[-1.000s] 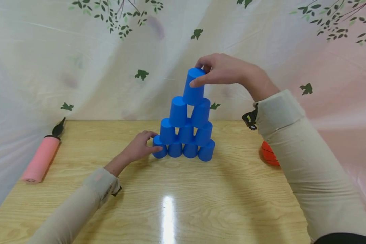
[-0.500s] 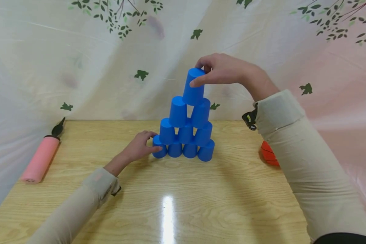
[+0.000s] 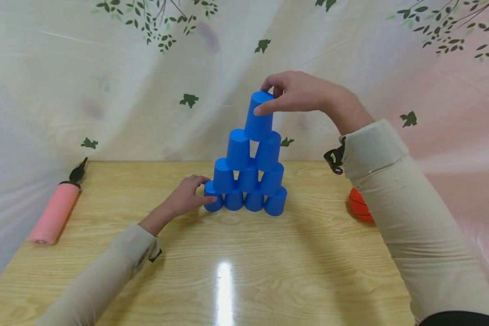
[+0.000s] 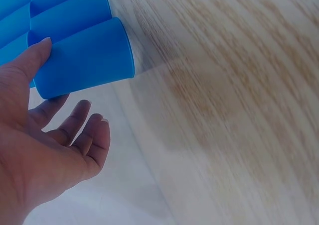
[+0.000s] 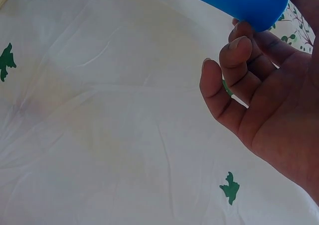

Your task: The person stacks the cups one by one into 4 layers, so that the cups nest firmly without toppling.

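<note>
Upside-down blue cups form a pyramid in four tiers, narrowing to a single top cup [image 3: 257,124]. My right hand [image 3: 301,93] holds that top cup near its raised base, thumb in front and fingers behind. In the right wrist view the cup [image 5: 239,1] lies against the fingers, while the other fingers of the right hand [image 5: 279,95] curl loosely below it. At the bottom tier my left hand [image 3: 185,197] pinches the leftmost cup [image 3: 213,206] between thumb and index finger. The left wrist view shows the left hand [image 4: 45,145] with its thumb on this cup [image 4: 89,60].
A pink hand pump [image 3: 56,213] with a black nozzle lies at the table's left. Partly hidden behind the right sleeve is a red ball [image 3: 359,207] with dark lines. A pale curtain [image 3: 146,104] with leaf prints hangs behind the wooden table [image 3: 179,276].
</note>
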`<state>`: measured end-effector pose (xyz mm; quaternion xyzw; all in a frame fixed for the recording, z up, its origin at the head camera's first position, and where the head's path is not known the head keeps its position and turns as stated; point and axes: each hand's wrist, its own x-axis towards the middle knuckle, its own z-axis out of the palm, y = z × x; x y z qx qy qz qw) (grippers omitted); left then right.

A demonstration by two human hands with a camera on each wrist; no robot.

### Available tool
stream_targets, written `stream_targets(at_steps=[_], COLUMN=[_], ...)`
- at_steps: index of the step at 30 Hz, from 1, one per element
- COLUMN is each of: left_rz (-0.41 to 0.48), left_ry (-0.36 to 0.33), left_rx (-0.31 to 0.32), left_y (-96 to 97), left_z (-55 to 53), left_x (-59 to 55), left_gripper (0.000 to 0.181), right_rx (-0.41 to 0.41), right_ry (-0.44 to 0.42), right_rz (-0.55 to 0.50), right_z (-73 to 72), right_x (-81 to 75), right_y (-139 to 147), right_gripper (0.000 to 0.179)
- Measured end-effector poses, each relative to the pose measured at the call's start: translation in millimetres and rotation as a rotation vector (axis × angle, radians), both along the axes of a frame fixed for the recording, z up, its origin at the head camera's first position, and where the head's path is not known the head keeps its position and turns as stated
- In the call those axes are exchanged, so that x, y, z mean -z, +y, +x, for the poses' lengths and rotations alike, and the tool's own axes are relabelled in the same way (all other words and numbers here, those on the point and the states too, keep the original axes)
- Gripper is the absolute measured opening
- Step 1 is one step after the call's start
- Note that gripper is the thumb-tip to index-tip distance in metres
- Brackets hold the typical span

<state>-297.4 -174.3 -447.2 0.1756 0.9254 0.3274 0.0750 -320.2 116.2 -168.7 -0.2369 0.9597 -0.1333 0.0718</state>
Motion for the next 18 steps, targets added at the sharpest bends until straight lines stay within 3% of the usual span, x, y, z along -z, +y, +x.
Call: stream_targets(at_steps=[11, 14, 18], left_rz=[-0.044, -0.072, -0.132], left_ry=[0.009, 0.021, 0.052], left_rx=[0.002, 0.024, 0.062], left_y=[-6.4, -15.8, -32.1], left_z=[4.5, 9.4, 19.9], left_x=[-3.9, -11.9, -30.8], left_gripper=[0.078, 0.083, 0.083], right_rx=[0.030, 0.057, 0.095], right_ry=[0.036, 0.067, 0.117], right_rz=[-0.013, -0.029, -0.030], right_z=[4.6, 12.8, 30.8], right_x=[0.5, 1.7, 9.0], right_y=[15, 31, 56], right_gripper=[0.081, 0.079, 0.074])
